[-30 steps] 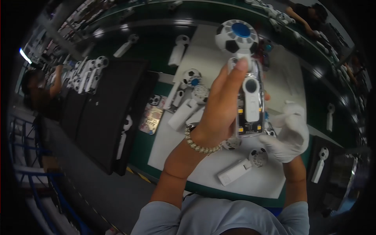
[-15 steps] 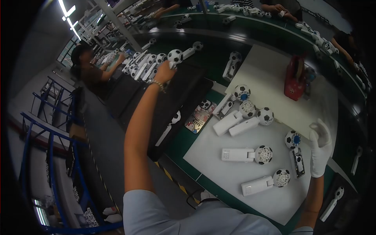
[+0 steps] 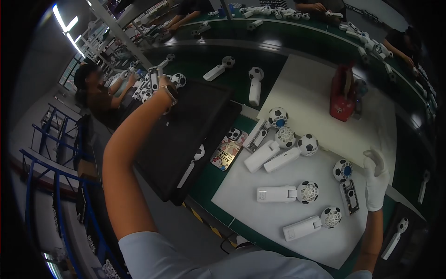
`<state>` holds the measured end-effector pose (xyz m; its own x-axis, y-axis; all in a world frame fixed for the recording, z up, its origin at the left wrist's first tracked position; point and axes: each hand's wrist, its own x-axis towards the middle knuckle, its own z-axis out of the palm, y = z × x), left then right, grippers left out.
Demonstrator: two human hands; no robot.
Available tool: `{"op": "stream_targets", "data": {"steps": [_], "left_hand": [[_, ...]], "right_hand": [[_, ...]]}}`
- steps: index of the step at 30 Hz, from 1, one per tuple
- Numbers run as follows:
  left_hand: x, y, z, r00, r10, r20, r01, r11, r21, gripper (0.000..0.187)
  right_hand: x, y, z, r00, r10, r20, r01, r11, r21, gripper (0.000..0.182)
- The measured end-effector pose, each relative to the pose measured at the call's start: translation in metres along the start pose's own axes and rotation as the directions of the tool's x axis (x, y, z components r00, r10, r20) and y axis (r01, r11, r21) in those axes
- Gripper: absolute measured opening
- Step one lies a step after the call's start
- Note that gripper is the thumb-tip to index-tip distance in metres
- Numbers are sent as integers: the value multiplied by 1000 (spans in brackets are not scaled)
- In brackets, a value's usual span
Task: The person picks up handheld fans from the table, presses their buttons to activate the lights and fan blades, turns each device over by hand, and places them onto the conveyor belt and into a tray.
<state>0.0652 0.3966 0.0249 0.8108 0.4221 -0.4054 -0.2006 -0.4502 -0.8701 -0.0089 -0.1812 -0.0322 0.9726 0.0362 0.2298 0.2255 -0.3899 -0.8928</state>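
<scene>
Far out to the left, my bare left hand point(image 3: 166, 87), with a bracelet at the wrist, is closed at a white device point(image 3: 154, 78) raised among the pile; its fingers are partly hidden. Several similar devices with black-and-white soccer-ball heads point(image 3: 178, 80) lie around it at the far end of the black tray point(image 3: 186, 109). My right hand point(image 3: 377, 181), in a white glove, rests at the right of the white work sheet, fingers curled but apart, with nothing in it. Beside it lies an opened device point(image 3: 349, 196) with a blue part in its ball point(image 3: 343, 170).
Several more devices point(image 3: 277, 194) lie on the white sheet point(image 3: 241, 200). A red tape dispenser point(image 3: 343, 95) stands behind them. A patterned phone point(image 3: 227, 149) sits between sheet and tray. A co-worker point(image 3: 100, 90) works at the left. Others sit across the green conveyor point(image 3: 297, 37).
My left hand has moved left and back over the pile; the ball-headed device it held up has left its raised spot. The view has shifted slightly. My right hand has stayed in place.
</scene>
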Motion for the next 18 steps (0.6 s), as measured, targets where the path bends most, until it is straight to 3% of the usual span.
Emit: {"op": "stream_targets", "data": {"steps": [1, 2, 3, 4, 5, 6, 7, 9, 10, 11, 12, 13, 17, 18], "left_hand": [[34, 10, 28, 999, -42, 1, 38, 909, 415, 26], [63, 20, 54, 996, -83, -17, 67, 653, 754, 26], [59, 22, 48, 996, 12, -83, 52, 686, 726, 25], [76, 30, 60, 996, 8, -89, 60, 686, 725, 25], [97, 45, 72, 991, 62, -115, 3, 871, 492, 23], [98, 52, 65, 982, 111, -156, -75, 973, 217, 22], [98, 54, 59, 980, 114, -165, -76, 973, 218, 22], [78, 51, 36, 891, 441, -105, -411, 883, 228, 22], [32, 34, 5, 911, 379, -164, -380, 925, 29, 21], [35, 30, 13, 908, 387, -162, -388, 921, 30, 21], [38, 15, 29, 880, 350, -321, -435, 865, -249, 21], [34, 5, 37, 851, 262, -456, -485, 723, -492, 23], [16, -10, 51, 778, 299, -553, -555, 739, -381, 33], [13, -15, 54, 724, 326, -608, -539, 817, -204, 37]], "right_hand": [[1, 6, -1, 1000, 5, -4, -5, 1000, 6, 35], [2, 10, 0, 1000, 8, -8, -8, 1000, 13, 35], [1, 11, 2, 1000, 5, -9, -5, 1000, 11, 35], [0, 10, 4, 1000, 3, -3, -3, 1000, -9, 35], [-1, 8, 5, 1000, 4, -1, -4, 1000, -30, 34], [-2, 6, 5, 1000, 4, -11, -4, 999, -35, 34], [-3, 4, 5, 1000, 23, -11, -23, 1000, -5, 34], [-3, 6, 3, 999, 49, -16, -49, 999, 22, 33], [-1, 10, 0, 999, 37, -21, -37, 999, 18, 33], [-1, 15, -2, 999, 29, -20, -29, 999, 14, 32], [0, 19, -4, 999, 33, -18, -33, 999, 13, 32], [1, 22, -5, 999, 50, -15, -49, 998, 27, 32], [-1, 29, 3, 998, 65, -12, -64, 996, 62, 30], [-2, 29, 3, 998, 69, -14, -68, 996, 65, 30]]}}
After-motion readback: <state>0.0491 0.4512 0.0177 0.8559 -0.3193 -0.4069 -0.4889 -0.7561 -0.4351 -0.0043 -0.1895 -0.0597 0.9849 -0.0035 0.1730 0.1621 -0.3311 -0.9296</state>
